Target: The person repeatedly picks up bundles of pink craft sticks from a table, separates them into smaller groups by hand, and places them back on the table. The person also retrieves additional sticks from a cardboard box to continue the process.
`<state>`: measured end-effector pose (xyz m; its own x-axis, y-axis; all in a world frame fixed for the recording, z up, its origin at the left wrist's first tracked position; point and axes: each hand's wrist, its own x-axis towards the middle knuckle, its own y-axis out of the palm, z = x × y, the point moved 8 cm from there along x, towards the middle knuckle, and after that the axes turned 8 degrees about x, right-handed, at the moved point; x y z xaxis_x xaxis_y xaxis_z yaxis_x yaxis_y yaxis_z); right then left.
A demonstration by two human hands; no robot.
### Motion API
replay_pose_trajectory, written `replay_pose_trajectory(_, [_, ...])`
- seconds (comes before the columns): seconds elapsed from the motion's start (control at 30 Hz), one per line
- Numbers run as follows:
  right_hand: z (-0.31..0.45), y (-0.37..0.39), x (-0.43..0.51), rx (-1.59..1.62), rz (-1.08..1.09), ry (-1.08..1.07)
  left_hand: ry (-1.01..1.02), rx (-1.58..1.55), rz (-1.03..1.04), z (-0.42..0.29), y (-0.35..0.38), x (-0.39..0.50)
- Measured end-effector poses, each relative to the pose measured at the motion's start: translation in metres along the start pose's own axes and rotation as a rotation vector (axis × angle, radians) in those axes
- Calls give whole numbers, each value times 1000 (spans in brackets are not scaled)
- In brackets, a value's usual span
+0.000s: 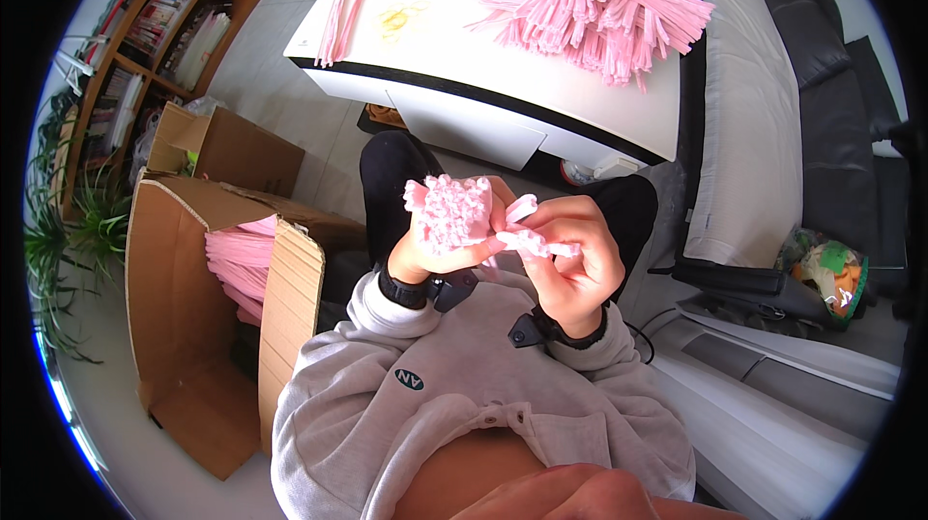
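My left hand [442, 248] is closed around a thick bundle of pink fuzzy stems [451, 214], whose ends face up toward the camera; they look like pipe cleaners. Beside it, my right hand [580, 252] pinches a few pink stems [533, 241] between thumb and fingers, close to the left thumb. Their lower lengths are mostly hidden by the hands. A large heap of pink stem bundles [602, 5] lies on the white table [435, 34]. A few loose stems [337, 20] lie near its left edge, with thin yellow strands [399, 20] beside them.
At the left stands an open cardboard box [188, 288] holding more pink stems [243, 266], with another box [246, 150] behind it. Wooden shelves [148, 63] and a spiky plant [94, 215] stand farther left. A dark sofa [834, 114] and a plastic bag [830, 273] are at the right.
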<state>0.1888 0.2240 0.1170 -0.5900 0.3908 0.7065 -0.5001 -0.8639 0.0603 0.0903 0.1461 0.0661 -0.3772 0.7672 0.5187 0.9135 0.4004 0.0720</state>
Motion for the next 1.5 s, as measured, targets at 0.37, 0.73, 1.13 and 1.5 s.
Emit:
replay_pose_trajectory(0.37, [-5, 1, -4, 98, -30, 95, -12, 35, -15, 0, 0, -1])
replay_pose_trajectory(0.73, [-6, 4, 1, 89, 58, 16, -65, -45, 13, -1, 4, 1])
replay_pose_trajectory(1.13, [-5, 6, 3, -87, -33, -26, -34, 29, 50, 3, 8, 3])
replay_pose_trajectory(1.5, [-3, 9, 1, -93, -18, -40, -53, -19, 7, 8, 3, -3])
